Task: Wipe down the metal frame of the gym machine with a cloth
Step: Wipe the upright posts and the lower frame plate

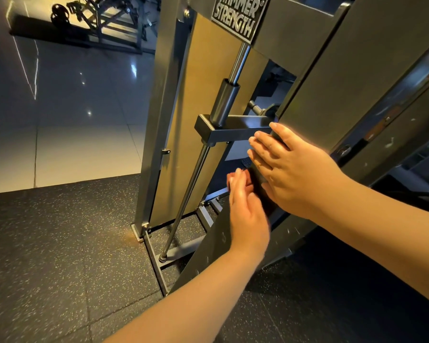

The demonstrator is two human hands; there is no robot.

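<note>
Both hands are working at the inner edge of the tall grey painted-metal frame point(332, 82) of the gym machine. The right hand point(295, 169) is pressing flat on that edge with its fingers straight. The left hand point(248, 209), blurred, is reaching just below with its fingers extended and seems to be gripping nothing. A dark strip point(260, 186) is showing between them, and I cannot tell whether it is the cloth. Pale flecks are still marking the frame's faces. Judging by that, most of the wiping is still waiting, including the long chrome guide rod point(191, 184) and the black box-section crossbar point(235, 127).
</note>
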